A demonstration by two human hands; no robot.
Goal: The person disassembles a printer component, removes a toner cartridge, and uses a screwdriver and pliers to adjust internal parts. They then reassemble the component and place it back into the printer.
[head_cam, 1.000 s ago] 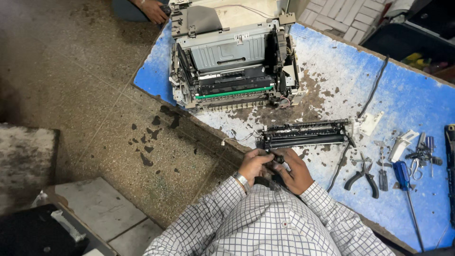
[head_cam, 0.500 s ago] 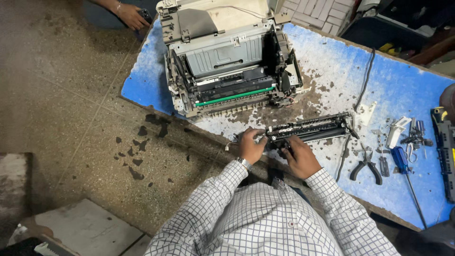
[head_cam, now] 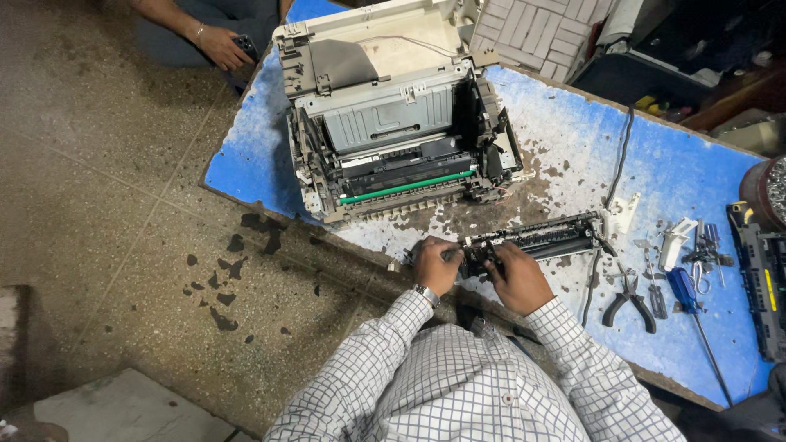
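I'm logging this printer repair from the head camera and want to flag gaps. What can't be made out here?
- Left end of the long black roller assembly: covered by the left hand and right hand, so the grip is unclear.
- Dark object in another person's hand: too small, near the top edge.
- Black unit with yellow label: cut off by the right edge.
- Small metal tools beside the blue-handled screwdriver: too small to identify.
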